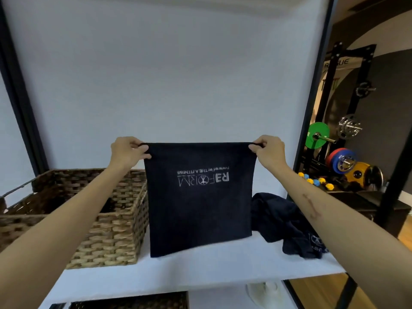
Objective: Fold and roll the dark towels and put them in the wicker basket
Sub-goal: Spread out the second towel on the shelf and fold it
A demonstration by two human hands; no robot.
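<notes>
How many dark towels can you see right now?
2. One towel hangs in the air, pinched at its top corners by the left hand and right hand. A crumpled towel lies on the white table, right. The basket's inside is partly hidden.

A single head-worn camera looks forward and slightly down from close behind both outstretched arms, facing the white tabletop and the backdrop beyond; gym equipment lies far right.
</notes>
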